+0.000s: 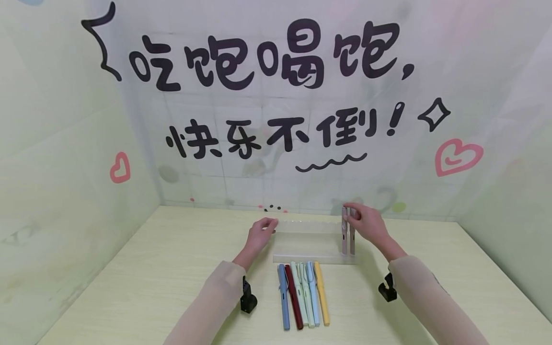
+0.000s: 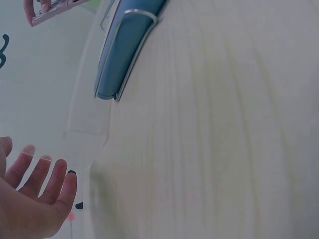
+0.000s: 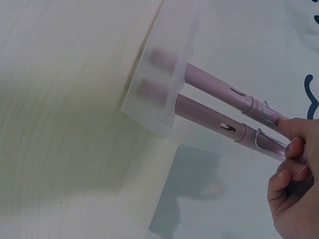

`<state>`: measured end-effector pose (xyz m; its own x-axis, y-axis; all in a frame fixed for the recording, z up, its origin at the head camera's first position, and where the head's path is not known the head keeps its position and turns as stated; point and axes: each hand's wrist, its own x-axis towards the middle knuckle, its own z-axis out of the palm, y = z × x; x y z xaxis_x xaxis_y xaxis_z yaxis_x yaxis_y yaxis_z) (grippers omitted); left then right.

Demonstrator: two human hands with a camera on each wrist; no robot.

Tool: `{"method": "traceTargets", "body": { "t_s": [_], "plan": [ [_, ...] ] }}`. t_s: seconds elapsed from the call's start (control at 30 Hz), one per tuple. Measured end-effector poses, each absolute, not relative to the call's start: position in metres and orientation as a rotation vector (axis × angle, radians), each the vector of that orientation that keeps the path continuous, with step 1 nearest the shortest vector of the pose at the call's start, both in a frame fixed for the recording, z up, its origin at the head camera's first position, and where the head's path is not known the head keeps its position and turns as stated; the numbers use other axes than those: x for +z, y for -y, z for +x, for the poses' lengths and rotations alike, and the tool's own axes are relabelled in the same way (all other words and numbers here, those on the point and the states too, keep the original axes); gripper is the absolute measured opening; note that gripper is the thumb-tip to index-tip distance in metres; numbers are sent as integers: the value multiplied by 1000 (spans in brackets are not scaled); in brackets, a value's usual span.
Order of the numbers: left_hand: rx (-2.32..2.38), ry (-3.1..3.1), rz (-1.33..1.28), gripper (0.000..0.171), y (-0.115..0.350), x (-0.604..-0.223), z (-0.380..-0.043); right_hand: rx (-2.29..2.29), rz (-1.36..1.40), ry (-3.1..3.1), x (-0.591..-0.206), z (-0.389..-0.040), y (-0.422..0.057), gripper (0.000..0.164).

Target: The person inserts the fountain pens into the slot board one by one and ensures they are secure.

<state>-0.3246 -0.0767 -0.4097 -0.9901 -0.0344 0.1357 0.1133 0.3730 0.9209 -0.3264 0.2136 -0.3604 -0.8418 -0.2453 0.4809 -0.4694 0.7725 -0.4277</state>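
Observation:
A translucent pen stand [image 1: 308, 244] stands towards the back of the table, with two capped mauve pens upright at its right end. My right hand [image 1: 366, 221] pinches the cap end of the inner mauve pen [image 1: 344, 239]. The outer mauve pen [image 3: 209, 119] is right beside it, its cap end partly hidden by the fingers. Both lower ends show blurred through the stand's front ledge [image 3: 149, 107]. At the stand's back left corner, my left hand [image 1: 259, 235] has its fingertips right at the edge, fingers loosely bent in the left wrist view.
In front of the stand lies a row of capped pens: a blue pen [image 1: 283, 299], a dark red pen [image 1: 294, 297], several pale green and light blue ones, and a yellow pen [image 1: 322, 294]. Behind the table hangs a printed white backdrop [image 1: 241, 191].

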Motion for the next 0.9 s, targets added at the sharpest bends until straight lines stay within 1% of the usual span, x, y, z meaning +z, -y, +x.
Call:
{"method": "traceTargets", "body": {
  "t_s": [0.23,0.6,0.9],
  "plan": [
    [-1656,2468,-106,30,76,-411,-326,772,551,2579,-359,-327,-214,31],
    [-1665,2475,-88,30,76,-410,-325,804,534,2574,-361,-329,-216,33],
    [-1672,2471,-95,30,76,-411,-326,839,545,2523,-357,-322,-218,33]
  ]
}}
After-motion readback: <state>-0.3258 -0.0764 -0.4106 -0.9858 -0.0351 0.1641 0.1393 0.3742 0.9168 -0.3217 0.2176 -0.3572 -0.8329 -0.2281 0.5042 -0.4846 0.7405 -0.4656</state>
